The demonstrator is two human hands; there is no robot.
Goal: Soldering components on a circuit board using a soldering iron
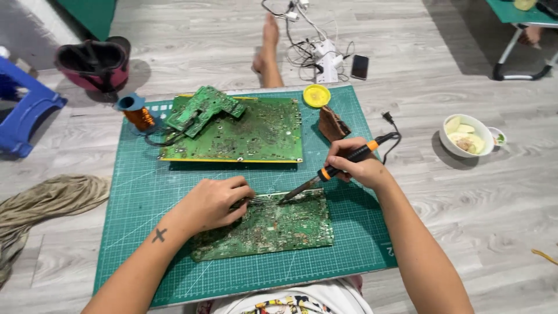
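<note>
Near edge: patterned shirt hem [290, 303], both forearms reaching onto green cutting mat [145, 192]. Left hand [212, 203] on near circuit board [273, 229], grip pinched together on thin metal tweezers [256, 201]. Right hand [357, 166] grip clamped on orange-black soldering iron [331, 170], tip touching board's far edge just beside tweezers. Far on mat: larger circuit board [250, 136] with smaller board [203, 107] on top, copper wire spool [136, 113] left, yellow tin [317, 95] and brown pad [332, 123] right. Bowl [465, 135] on floor, far right
</note>
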